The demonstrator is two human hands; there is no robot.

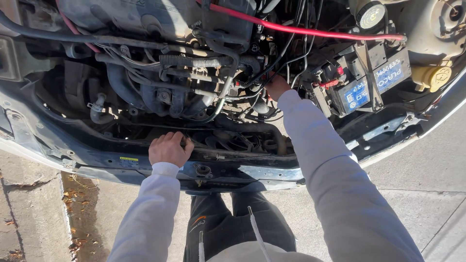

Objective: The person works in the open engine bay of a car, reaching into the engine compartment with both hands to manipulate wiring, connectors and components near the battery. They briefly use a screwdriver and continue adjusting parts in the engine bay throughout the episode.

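The person leans over an open engine bay [194, 73], both arms in pale grey sleeves. The left hand [169, 149] rests at about 7 o'clock in the view, fingers curled closed over the top edge of the dark front crossmember [233, 167], gripping it as a brace. The right hand [276, 86] reaches deep toward the centre, just past 12 o'clock from the left hand, and disappears among a bundle of thin black wires [291, 53] and hoses; only the back of the hand shows, so I cannot tell whether it is open or closed on anything.

The wires run from the centre up toward 1 o'clock, crossing under a long red cable [301, 30]. A ribbed grey hose [194, 61] lies at 9 o'clock from the right hand, and a battery with blue labels [369, 82] sits at 3 o'clock from it, close by.

The wires look light and limp, likely to bend and snag rather than resist; they would be best held along the insulated run, not near the ends, where connectors may be brittle. The crossmember is stiff metal, a firm hold, though its edge looks dusty and possibly sharp.
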